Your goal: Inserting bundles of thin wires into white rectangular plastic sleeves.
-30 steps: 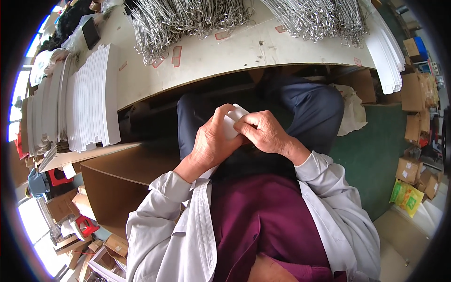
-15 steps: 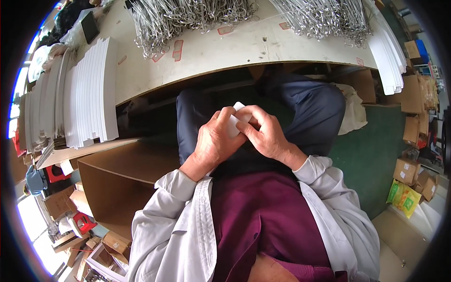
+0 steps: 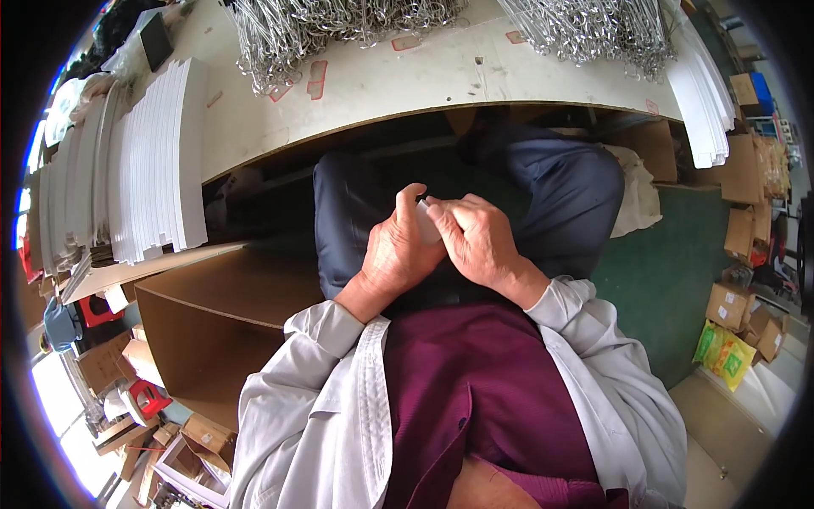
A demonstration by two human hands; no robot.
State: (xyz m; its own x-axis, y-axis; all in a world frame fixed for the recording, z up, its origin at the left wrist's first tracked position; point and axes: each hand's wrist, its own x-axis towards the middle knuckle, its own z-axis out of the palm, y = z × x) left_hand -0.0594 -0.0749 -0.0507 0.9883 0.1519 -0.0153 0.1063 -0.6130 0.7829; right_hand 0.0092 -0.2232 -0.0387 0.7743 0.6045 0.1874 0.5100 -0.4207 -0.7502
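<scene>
Above my lap, both hands meet around a small white piece that looks like thin card or plastic; most of it is hidden by fingers. My left hand grips it from the left, its index finger raised at the far end. Against its near right side presses the thumb of my right hand, whose other fingers curl behind. What the right fingertips touch beneath cannot be seen.
Heaps of thin metal hooks lie on the pale worktable ahead. White flat strips are stacked at left and hang over the right edge. A large open cardboard box stands to my left.
The right fingers have drawn down from the far end of the white piece and the thumb has moved up onto it. The left index finger has lifted; less white shows.
</scene>
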